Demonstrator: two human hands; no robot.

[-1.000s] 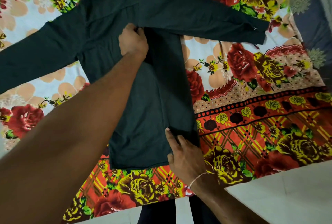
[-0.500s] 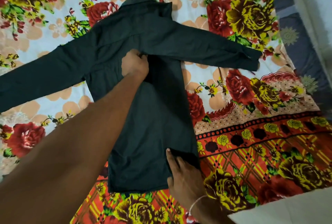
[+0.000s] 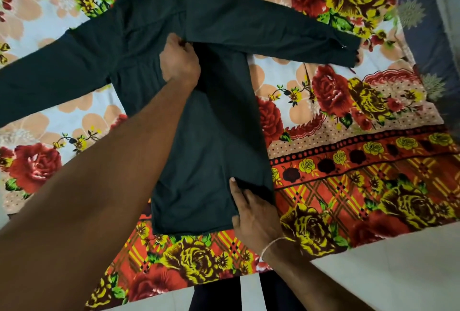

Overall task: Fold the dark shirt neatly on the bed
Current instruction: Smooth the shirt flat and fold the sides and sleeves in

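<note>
**Floral bed, dark shirt half folded**

Floral bedsheet (image 3: 348, 136) in red, yellow and peach covers the bed, largest thing in view. Dark shirt (image 3: 199, 161) lies flat on it, both sleeves spread out, right side panel turned in over the body. Left hand (image 3: 180, 60) sits at chest level, fingers curled, pinching the folded edge under the right sleeve. Right hand (image 3: 256, 218) is at the hem corner, fingers pinching the fabric there. Thin thread band (image 3: 270, 244) on the right wrist.
</note>
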